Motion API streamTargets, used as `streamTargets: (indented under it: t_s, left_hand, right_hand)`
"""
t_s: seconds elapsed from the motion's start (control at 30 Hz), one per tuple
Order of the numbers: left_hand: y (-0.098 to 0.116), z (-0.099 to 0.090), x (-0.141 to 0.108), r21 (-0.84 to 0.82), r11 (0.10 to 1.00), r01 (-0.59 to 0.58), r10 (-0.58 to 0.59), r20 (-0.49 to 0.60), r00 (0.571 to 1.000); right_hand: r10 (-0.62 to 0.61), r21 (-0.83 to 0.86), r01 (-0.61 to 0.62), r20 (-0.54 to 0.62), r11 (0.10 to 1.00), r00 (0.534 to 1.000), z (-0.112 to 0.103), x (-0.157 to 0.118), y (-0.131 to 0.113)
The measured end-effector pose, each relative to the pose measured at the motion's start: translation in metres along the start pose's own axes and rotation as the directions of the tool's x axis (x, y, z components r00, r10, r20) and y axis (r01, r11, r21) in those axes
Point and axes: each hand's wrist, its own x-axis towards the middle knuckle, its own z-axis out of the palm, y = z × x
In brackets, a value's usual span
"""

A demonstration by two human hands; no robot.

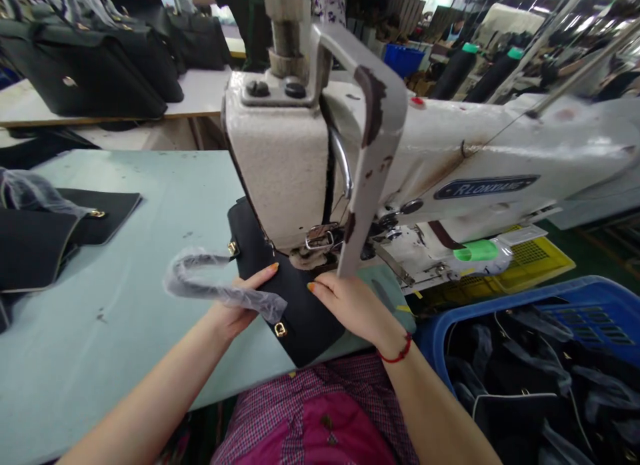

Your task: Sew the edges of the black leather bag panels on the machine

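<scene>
A black leather handbag (295, 312) lies on the pale green sewing table, its far end pushed under the presser foot (313, 252) of a white industrial sewing machine (280, 165). My left hand (240, 302) grips the bag's near left side, and a plastic-wrapped strap (220, 288) curves across those fingers. My right hand (350, 308) presses on the bag just in front of the needle area, with its fingertips close to the presser foot. A small gold buckle fitting (281, 329) shows at the bag's near corner. The needle itself is hidden by the machine's metal guard.
Black bags partly wrapped in plastic (35, 245) lie on the sewing table (115, 265) to the left. Finished black handbags (80, 72) stand on a table behind. A blue crate (500, 298) full of bags sits at lower right, beside a yellow tray (530, 265).
</scene>
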Motion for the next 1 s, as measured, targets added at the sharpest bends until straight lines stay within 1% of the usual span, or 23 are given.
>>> streamTargets:
  t_s: [0.07,0.13,0.23,0.33,0.43,0.63,0.8,1.0]
  left_hand:
    - [-0.015,0.008,-0.013,-0.067,0.996,-0.063,0.056,-0.099,0.994]
    - [-0.031,0.019,-0.024,-0.157,0.981,-0.117,0.092,-0.162,0.983]
    - [-0.051,0.036,-0.032,-0.276,0.942,-0.188,0.123,-0.236,0.964]
    - [-0.06,0.047,-0.035,-0.327,0.919,-0.22,0.126,-0.285,0.95]
    - [-0.063,0.051,-0.036,-0.347,0.914,-0.212,0.111,-0.289,0.951]
    - [-0.066,0.05,-0.037,-0.348,0.916,-0.197,0.103,-0.272,0.957]
    - [-0.067,0.051,-0.038,-0.346,0.914,-0.212,0.116,-0.277,0.954]
    - [-0.062,0.055,-0.04,-0.332,0.928,-0.168,0.078,-0.269,0.96]
  right_hand:
    - [0.022,-0.138,-0.027,-0.037,0.99,0.999,-0.01,-0.002,-0.005]
    - [0.021,-0.223,-0.04,-0.089,0.974,0.996,-0.016,-0.002,-0.006]
    - [-0.009,-0.257,-0.027,-0.14,0.966,0.99,-0.019,0.001,0.001]
    - [-0.055,-0.226,0.022,-0.14,0.974,0.989,-0.021,0.006,0.01]
    - [-0.079,-0.186,0.055,-0.125,0.981,0.989,-0.024,0.01,0.014]
    - [-0.107,-0.126,0.094,-0.1,0.988,0.989,-0.028,0.013,0.016]
    - [-0.099,-0.114,0.088,-0.094,0.99,0.991,-0.027,0.014,0.017]
    - [-0.08,-0.108,0.067,-0.121,0.992,0.989,-0.025,0.014,0.016]
